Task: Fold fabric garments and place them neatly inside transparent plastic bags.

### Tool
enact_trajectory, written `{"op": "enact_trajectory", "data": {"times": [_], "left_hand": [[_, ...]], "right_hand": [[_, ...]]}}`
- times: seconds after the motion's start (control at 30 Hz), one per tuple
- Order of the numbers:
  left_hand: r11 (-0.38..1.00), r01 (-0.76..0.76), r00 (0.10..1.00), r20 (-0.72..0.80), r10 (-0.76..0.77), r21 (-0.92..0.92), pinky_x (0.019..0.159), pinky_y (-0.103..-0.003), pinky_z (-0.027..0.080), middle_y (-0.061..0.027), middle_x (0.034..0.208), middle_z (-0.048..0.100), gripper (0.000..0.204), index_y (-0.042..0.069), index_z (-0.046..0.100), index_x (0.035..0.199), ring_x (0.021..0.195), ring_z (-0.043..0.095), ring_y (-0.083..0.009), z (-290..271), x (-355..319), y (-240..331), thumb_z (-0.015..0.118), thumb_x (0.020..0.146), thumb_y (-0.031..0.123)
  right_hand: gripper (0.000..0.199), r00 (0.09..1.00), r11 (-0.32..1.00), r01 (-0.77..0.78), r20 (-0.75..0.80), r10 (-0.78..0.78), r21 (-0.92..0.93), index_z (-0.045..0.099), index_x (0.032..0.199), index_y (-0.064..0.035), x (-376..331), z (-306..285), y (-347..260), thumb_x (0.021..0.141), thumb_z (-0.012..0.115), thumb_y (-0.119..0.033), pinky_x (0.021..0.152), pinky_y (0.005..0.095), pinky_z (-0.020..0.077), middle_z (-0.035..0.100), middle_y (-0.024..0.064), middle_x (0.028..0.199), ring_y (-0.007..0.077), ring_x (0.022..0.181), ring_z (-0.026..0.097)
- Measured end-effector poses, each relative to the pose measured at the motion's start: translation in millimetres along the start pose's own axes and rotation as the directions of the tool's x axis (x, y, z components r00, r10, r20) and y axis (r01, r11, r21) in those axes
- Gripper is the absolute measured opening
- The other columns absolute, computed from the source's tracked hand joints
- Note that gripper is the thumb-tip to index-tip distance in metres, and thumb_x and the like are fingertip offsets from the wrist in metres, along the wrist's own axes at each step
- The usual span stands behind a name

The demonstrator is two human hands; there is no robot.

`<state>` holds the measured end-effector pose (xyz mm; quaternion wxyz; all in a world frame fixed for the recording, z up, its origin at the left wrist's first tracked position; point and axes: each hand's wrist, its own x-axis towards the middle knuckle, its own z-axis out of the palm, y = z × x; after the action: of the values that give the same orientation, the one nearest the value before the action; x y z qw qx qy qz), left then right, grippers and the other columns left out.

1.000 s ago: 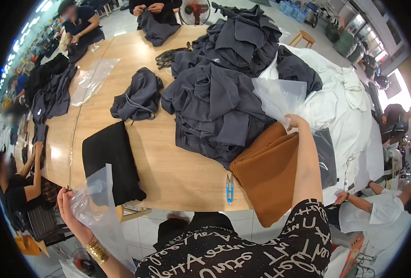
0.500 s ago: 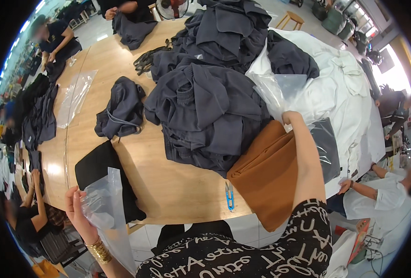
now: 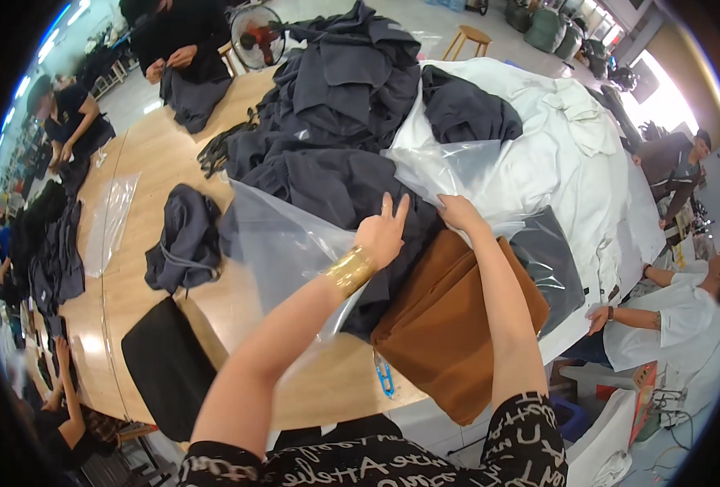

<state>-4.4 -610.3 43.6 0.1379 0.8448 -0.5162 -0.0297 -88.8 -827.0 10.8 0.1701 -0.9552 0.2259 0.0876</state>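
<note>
My left hand (image 3: pixel 380 234), a gold bracelet at its wrist, is over the pile of dark grey garments (image 3: pixel 327 183). Two of its fingers point up and apart; the rest seem closed on a clear plastic bag (image 3: pixel 283 243), which trails left beneath the forearm. My right hand (image 3: pixel 462 213) pinches the near edge of other clear plastic bags (image 3: pixel 457 166) between the grey pile and the white cloth. Below it lies a folded brown garment (image 3: pixel 457 321). A dark folded piece in clear plastic (image 3: pixel 545 260) sits right of that forearm.
Blue thread snips (image 3: pixel 384 375) lie near the table's front edge. Left are a folded black garment (image 3: pixel 169 365), a bunched grey garment (image 3: pixel 183 235) and a flat clear bag (image 3: pixel 114 219). White fabric (image 3: pixel 575 162) covers the right side. Several people work around the table; a fan (image 3: pixel 257 36) stands beyond.
My left hand has swung from the near left across to the grey pile, drawing its clear bag along. My right hand still grips the bags. The whole view has shifted slightly.
</note>
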Motion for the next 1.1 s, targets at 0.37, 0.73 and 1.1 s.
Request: {"op": "enact_trajectory", "data": {"times": [0.37, 0.73, 1.1], "left_hand": [[0.224, -0.378, 0.612, -0.424, -0.667, -0.898, 0.058, -0.029, 0.041, -0.0049, 0.07, 0.058, 0.024, -0.003, 0.056, 0.085, 0.062, 0.045, -0.0091, -83, 37, -72, 0.061, 0.088, 0.02], [0.897, -0.054, 0.969, 0.194, 0.153, -0.438, 0.074, -0.043, 0.05, -0.0159, 0.087, 0.066, 0.027, 0.009, 0.065, 0.097, 0.082, 0.063, -0.0341, 28, 2, -18, 0.062, 0.078, 0.028], [0.311, -0.261, 0.836, -0.375, -0.4, -0.914, 0.06, -0.018, 0.042, 0.0005, 0.077, 0.062, 0.018, 0.001, 0.063, 0.101, 0.072, 0.057, -0.0032, -211, -189, -123, 0.053, 0.093, 0.014]], "right_hand": [[0.045, 0.977, 0.913, 0.19, -0.026, -0.213, -0.361, 0.053, 0.121, -0.0128, -46, 22, -40, 0.077, 0.051, -0.005, 0.067, 0.0395, 0.0508, 0.064, 0.015, 0.094, 0.0337, 0.082, 0.063], [0.045, 0.874, 0.957, 0.251, 0.459, -0.159, -0.145, 0.059, 0.107, -0.001, -105, -45, -91, 0.075, 0.069, -0.03, 0.083, 0.0412, 0.0473, 0.062, 0.0207, 0.102, 0.0332, 0.096, 0.06], [0.075, 0.769, 0.303, 0.136, 0.093, -0.633, 0.943, 0.041, 0.132, 0.0019, -120, -13, -323, 0.068, 0.077, -0.011, 0.099, 0.0284, 0.0333, 0.053, 0.0107, 0.123, 0.0134, 0.116, 0.046]]}}
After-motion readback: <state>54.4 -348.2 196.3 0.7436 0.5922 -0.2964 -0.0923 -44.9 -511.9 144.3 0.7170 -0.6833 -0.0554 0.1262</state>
